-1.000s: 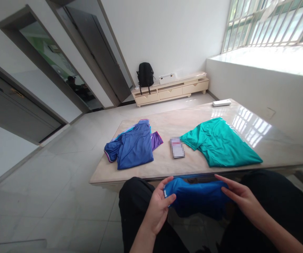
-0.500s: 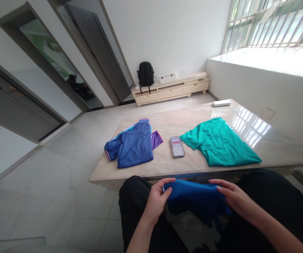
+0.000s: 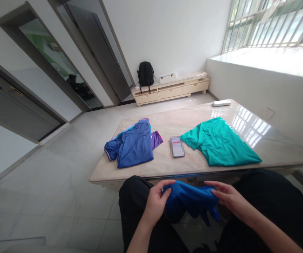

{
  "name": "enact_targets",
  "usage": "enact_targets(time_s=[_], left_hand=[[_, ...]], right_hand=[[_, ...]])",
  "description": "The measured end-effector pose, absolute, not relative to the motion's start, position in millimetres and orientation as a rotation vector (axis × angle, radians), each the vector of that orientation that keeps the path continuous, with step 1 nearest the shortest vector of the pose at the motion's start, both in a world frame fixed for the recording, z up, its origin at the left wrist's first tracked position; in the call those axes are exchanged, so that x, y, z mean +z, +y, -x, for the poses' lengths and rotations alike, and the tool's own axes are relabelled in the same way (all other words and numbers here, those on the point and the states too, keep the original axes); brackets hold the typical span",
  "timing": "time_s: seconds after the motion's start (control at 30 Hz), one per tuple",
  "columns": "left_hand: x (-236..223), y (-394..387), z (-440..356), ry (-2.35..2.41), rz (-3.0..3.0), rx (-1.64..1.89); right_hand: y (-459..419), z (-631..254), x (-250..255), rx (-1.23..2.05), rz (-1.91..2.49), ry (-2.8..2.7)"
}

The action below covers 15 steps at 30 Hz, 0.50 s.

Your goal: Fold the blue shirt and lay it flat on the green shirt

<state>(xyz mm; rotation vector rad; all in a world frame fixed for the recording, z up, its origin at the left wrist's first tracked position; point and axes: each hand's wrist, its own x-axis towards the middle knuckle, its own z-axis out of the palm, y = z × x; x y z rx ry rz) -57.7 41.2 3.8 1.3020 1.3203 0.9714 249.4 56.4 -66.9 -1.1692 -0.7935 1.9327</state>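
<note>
A bright blue garment (image 3: 190,202) hangs bunched between my knees, just below the near edge of the table (image 3: 167,165). My left hand (image 3: 156,202) grips its left end with fingers curled round the fabric. My right hand (image 3: 226,196) pinches its right end, fingers closed on the cloth. On the table lie a darker blue shirt with purple trim (image 3: 134,146) at the left and a teal shirt (image 3: 219,142) at the right.
A small blurred card (image 3: 177,147) lies between the two shirts. A white remote (image 3: 221,103) sits at the table's far edge. A low cabinet (image 3: 172,90) with a black backpack (image 3: 145,74) stands by the far wall. Dark doors line the left.
Both hands have drawn closer together and the blue garment has gathered from a flatter spread into a bunched, drooping fold.
</note>
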Motion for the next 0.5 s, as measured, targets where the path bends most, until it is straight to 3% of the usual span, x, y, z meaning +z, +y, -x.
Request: enact_targets(time_s=[0.23,0.5], left_hand=[[-13.7,52.6,66.9,1.505,-1.369,1.065],[3.2,88.6,65.1,1.668,-1.651,1.144]], right_hand=[[68.3,-269.4,-66.0,1.543,1.254,-1.082],[104.6,-284.0,-7.4,0.922,1.486,-1.584]])
